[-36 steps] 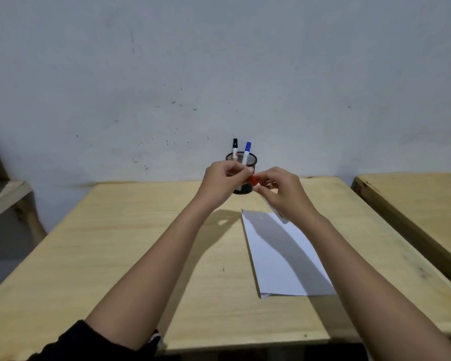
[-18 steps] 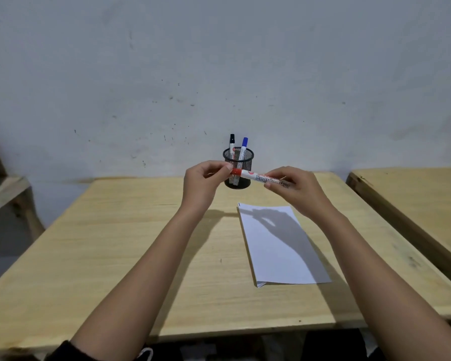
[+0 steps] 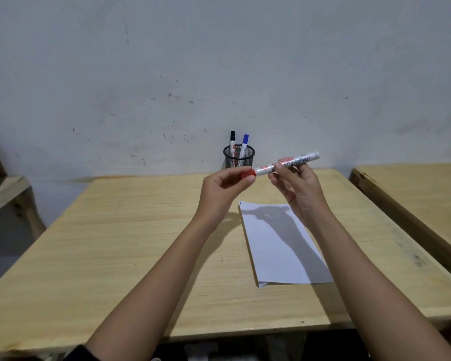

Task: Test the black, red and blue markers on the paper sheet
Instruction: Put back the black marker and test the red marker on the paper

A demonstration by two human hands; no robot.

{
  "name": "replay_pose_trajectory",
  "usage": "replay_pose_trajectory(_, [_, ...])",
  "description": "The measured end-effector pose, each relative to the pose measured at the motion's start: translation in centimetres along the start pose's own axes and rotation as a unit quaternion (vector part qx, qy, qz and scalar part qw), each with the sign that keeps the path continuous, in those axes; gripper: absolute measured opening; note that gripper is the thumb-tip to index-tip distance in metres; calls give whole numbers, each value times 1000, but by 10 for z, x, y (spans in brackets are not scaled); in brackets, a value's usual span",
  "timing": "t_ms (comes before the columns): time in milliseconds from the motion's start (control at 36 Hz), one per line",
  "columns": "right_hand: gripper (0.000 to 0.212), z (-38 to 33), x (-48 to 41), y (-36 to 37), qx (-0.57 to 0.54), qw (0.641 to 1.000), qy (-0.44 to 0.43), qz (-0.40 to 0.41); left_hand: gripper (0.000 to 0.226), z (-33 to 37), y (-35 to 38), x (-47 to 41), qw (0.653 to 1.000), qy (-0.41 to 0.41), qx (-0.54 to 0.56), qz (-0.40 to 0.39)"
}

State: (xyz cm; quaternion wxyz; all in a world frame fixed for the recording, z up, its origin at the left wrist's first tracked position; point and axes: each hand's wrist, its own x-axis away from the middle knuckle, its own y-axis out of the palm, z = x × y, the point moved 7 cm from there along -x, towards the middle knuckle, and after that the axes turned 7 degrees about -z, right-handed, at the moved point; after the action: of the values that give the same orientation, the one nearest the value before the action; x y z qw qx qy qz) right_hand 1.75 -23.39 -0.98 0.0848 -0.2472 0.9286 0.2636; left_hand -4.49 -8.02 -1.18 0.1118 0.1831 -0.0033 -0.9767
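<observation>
marker (image 3: pixel 287 164) now level and stretched out at frame centre, well above the paper (image 3: pixel 281 246); a second back, bunched tight between both fists. red cap (image 3: pixel 247 174) on yet, so pull-off likely next, nothing written. left hand (image 3: pixel 224 190) pinched shut on cap end; right hand (image 3: pixel 296 186) closed round barrel, tail poking up-right past the fingers. black marker (image 3: pixel 232 139) and blue marker (image 3: pixel 245 142) upright in mesh cup (image 3: pixel 238 160) behind. desk (image 3: pixel 130 230) under all.

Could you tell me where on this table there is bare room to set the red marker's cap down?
The wide stretch of table left of the paper sheet is bare, as is the near strip in front of it. It is crowded only at the back edge, by the mesh pen cup.
</observation>
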Motion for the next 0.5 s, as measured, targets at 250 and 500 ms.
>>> replay_pose_trajectory(250, [11, 10, -10, 3, 10, 1000, 16, -5, 17, -1, -8, -5, 999, -3, -43, 15])
replay_pose_trajectory(500, [14, 1, -24, -16, -20, 999, -27, 11, 8, -32, -39, -13, 996, -85, -31, 26])
